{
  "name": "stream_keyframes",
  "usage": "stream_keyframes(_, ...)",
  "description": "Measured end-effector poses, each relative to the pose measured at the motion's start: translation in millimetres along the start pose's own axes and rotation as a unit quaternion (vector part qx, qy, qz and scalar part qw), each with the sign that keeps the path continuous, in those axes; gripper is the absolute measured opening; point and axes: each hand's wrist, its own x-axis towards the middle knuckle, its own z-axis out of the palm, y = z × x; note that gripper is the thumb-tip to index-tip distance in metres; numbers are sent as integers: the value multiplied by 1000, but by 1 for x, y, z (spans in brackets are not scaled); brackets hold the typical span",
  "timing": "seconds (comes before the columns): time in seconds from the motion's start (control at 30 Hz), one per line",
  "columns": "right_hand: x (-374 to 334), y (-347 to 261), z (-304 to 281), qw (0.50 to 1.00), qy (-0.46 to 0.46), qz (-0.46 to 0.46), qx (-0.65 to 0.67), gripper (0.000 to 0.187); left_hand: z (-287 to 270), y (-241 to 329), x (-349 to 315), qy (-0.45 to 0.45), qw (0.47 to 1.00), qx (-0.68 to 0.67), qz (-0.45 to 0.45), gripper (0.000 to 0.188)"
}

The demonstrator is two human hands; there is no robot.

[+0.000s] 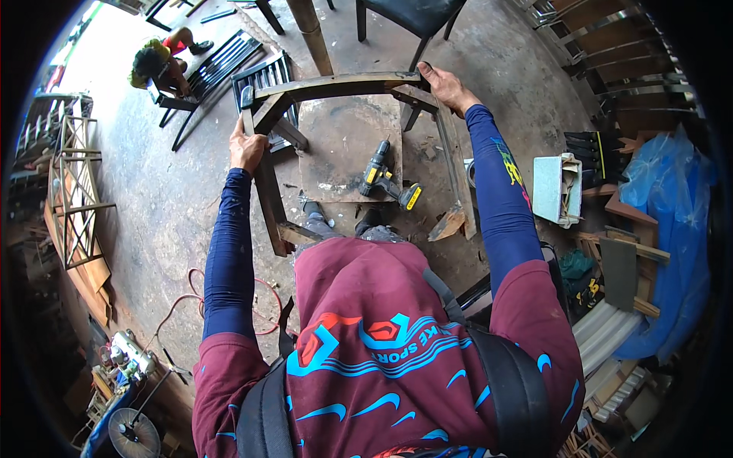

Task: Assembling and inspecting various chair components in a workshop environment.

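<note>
In front of me I hold a dark wooden frame (336, 86) with a curved far rail and diagonal corner braces; it looks like part of a chair. My left hand (248, 149) is closed around its left side, just below the far left corner. At the far right corner, my right hand (449, 88) grips the frame with the thumb on top. A yellow-and-black cordless drill (378, 174) lies on a square, worn board (324, 145) beneath the frame.
Another person (156, 65) crouches at far left by black slatted furniture (225, 65). A black-seated chair (412, 15) stands ahead. On the right are a white container (557, 187), blue plastic sheeting (672, 237) and wood pieces. A red hose (200, 294) lies at left.
</note>
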Motion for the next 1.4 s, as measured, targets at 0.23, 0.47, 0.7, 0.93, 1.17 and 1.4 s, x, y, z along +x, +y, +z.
stream_keyframes(0.23, -4, 2, 8, 999, 18, 30, 19, 91, 1, 6, -8, 6, 999, -40, 26, 80)
stream_keyframes(0.47, -13, -6, 5, 1000, 23, 8, 15, 90, 4, 13, -5, 6, 1000, -7, 8, 80)
stream_keyframes(0.7, -13, 5, 16, 997, 77, -9, -17, 83, 4, 14, -7, 40, 999, 24, -2, 80)
stream_keyframes(0.93, -19, -1, 6, 999, 51, 17, -8, 81, 6, 22, -12, 12, 999, 28, -8, 75)
stream_keyframes(1.17, -20, 1, 1, 999, 26, -20, -22, 61, 3, 12, 1, -4, 1000, 22, 16, 88)
stream_keyframes(1.4, -22, 5, 8, 998, 59, 20, 0, 93, 1, 30, -7, -24, 999, -16, -13, 78)
